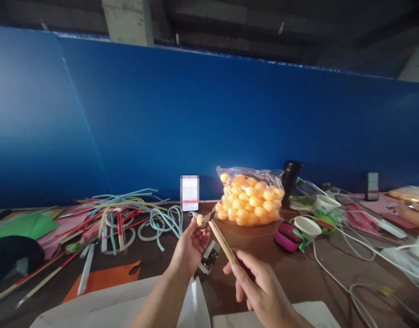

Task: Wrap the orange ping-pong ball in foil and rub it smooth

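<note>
My left hand [196,241] is raised over the table, its fingertips closed around a small yellow-orange plastic ball [199,221]. In my right hand [253,278] is the wooden handle of a hammer [223,243]; its small metal head meets or nearly meets the ball, and the exact contact cannot be made out. Below the left hand lies a small open box [209,259] of dark shiny metal bits, too small to name. A clear plastic bag [252,200] full of similar orange balls stands behind the hands.
A phone [190,193] leans upright against the blue partition [161,114]. Left are tangled tubes [161,218], sticks and orange paper [103,280]. Right are a magenta pouch [288,237], paper cups [308,228], a black bottle [292,180], white cables and another person's hand [411,214].
</note>
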The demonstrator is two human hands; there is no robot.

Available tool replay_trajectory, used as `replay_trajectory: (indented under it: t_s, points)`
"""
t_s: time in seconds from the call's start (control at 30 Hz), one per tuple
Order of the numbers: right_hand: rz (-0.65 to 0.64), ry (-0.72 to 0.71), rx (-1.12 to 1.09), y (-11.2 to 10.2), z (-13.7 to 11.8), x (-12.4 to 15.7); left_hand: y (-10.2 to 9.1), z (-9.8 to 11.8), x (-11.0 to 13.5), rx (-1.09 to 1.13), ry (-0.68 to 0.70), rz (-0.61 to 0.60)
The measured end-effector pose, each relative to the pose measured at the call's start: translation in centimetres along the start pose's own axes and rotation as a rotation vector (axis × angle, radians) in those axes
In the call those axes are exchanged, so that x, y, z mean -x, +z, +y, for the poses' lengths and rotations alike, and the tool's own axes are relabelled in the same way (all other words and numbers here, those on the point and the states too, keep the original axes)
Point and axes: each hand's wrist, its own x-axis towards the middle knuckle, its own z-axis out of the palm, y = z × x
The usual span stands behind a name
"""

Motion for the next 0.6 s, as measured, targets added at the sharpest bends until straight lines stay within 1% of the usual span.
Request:
replay_trajectory:
  t_s: [0.07,0.2,0.43,0.6]
  points:
    - [0.005,0.007,0.002,-0.08,-0.07,-0.03,0.02,0.04,0.03,0.008,0.0,0.012]
    - [0.04,-0.003,-0.024,-0.02,-0.44,-0.03,-0.12,0.07,0.05,0.03,0.004,-0.001]
    - [0.008,-0.019,-0.011,0.25,0.2,-0.18,-0.26,-0.01,-0.1,0.027,0.006,0.002]
    - [0.028,-0.003,-0.01,0.26,0.05,-0.07,-0.02,0.02,-0.06,0.042,0.01,-0.002]
